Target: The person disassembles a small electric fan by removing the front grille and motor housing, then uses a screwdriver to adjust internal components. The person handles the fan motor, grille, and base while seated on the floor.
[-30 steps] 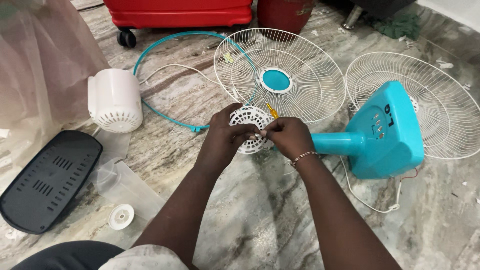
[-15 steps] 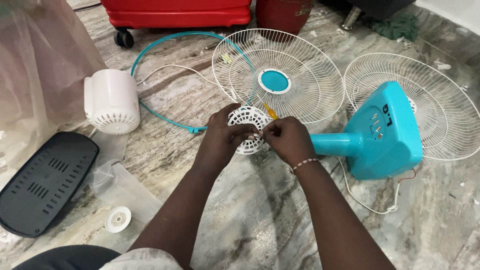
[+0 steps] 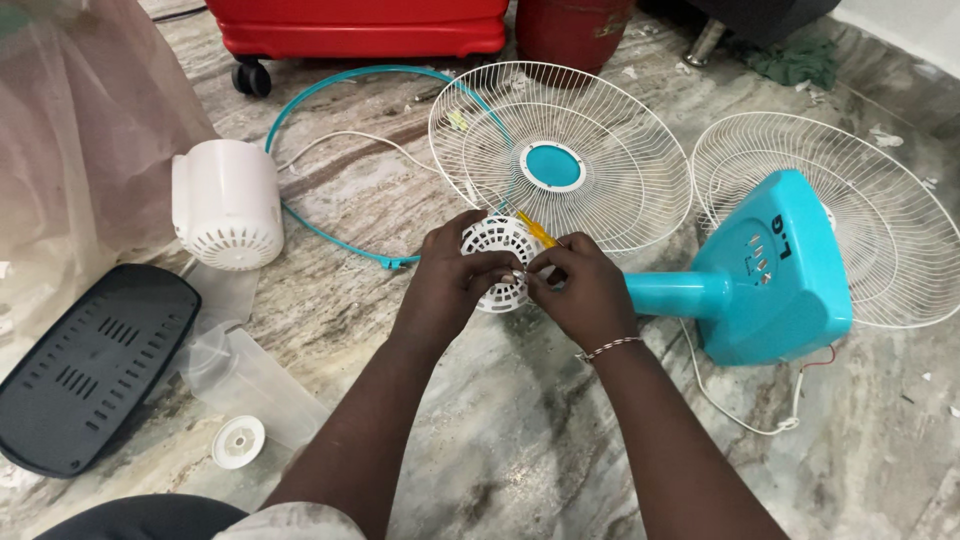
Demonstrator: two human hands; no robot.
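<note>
Both hands meet over a small round white slotted plastic cap [image 3: 497, 262]: the left hand [image 3: 455, 280] grips its side, the right hand [image 3: 580, 290] pinches its edge. A yellow-handled tool [image 3: 537, 229] pokes out just behind it, above grey marble floor [image 3: 520, 440].

My one camera sits on my head, looking steeply down and forward at the marble floor [image 3: 520, 440]; it is close over my forearms; the red case [image 3: 360, 25] marks the far top edge.
</note>
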